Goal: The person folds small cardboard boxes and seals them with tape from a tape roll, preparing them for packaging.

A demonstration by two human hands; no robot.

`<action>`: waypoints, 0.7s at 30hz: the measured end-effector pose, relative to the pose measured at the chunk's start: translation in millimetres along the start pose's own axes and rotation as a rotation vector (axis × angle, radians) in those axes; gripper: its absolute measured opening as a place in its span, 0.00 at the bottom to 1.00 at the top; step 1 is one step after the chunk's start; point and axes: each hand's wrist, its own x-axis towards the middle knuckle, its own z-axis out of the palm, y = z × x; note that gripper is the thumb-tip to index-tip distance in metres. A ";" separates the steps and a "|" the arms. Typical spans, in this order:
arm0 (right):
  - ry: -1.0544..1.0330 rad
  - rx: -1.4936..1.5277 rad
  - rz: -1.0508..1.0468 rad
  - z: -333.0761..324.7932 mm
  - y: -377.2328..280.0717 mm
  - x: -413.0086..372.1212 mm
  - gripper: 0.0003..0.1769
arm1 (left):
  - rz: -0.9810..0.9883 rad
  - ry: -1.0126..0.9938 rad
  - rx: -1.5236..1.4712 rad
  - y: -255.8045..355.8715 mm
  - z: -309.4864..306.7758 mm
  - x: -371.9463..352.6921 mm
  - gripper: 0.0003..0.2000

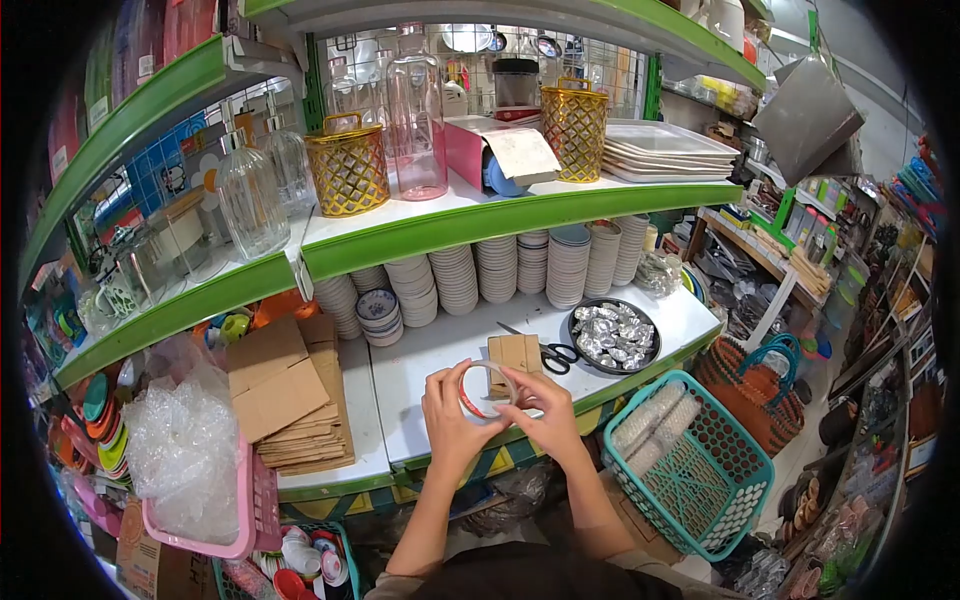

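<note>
In the head view, a roll of tape (467, 401) with red print on its inner core is held upright over the white shelf. My left hand (449, 412) is closed round its left side. My right hand (548, 412) pinches the right side, thumb and fingers at the rim. Just behind the roll lies a small folded piece of brown cardboard (516, 350), partly hidden by the tape and my right hand. Black-handled scissors (559, 358) rest beside it, one blade tip showing beyond the cardboard.
A round dark pan (655, 352) of silver foil pieces sits right; flattened cardboard (300, 400) is stacked left. Stacked bowls (455, 280) line the back. A pink basket (262, 500) with bubble wrap and a teal basket (745, 500) flank me. A green-edged shelf (520, 225) overhangs.
</note>
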 end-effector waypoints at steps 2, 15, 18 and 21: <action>-0.064 -0.187 -0.062 -3.3 -2.1 0.8 0.22 | 0.037 0.026 -0.006 -2.7 3.8 0.2 0.44; 0.076 -0.134 -0.107 6.6 16.1 1.4 0.19 | 0.024 0.008 -0.011 -6.6 2.0 1.4 0.46; 0.147 -0.186 -0.181 8.4 14.0 2.4 0.19 | -0.006 0.009 -0.025 -8.3 3.6 0.9 0.45; 0.076 -0.115 -0.032 9.1 7.4 2.1 0.18 | -0.073 -0.020 -0.021 -5.8 1.0 1.1 0.45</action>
